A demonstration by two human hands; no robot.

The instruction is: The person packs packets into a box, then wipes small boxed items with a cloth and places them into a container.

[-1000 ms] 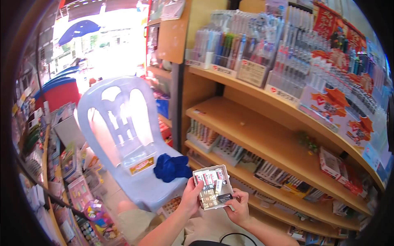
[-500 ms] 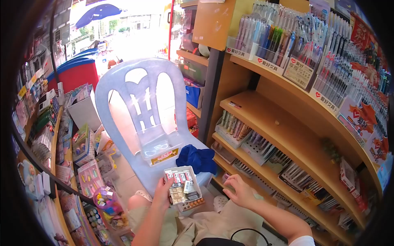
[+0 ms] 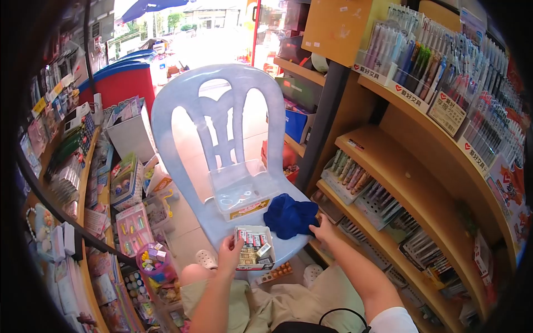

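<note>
My left hand (image 3: 227,255) grips the left side of a small open box (image 3: 270,261) at the front edge of the chair seat. Small white-and-red packets and gold-coloured pieces, perhaps erasers, fill the box in rows, and a white labelled piece lies across them. My right hand (image 3: 323,231) is closed at the right edge of a crumpled dark blue cloth (image 3: 291,215), thumb and fingers pinching it. A clear plastic bin (image 3: 242,188) stands on the seat behind the box. Below the box, a strip with round brown pieces (image 3: 276,273) shows above my lap.
The pale blue plastic chair (image 3: 166,133) faces me. Wooden shelves (image 3: 388,161) with pens and boxed stationery rise close on the right. Crowded racks line the left, with a pink tray (image 3: 133,236) and a purple basket (image 3: 155,261) of small items.
My right hand has moved forward to the blue cloth, from bare air beside it. My left hand has shifted the box forward onto the seat edge. The view has turned slightly left.
</note>
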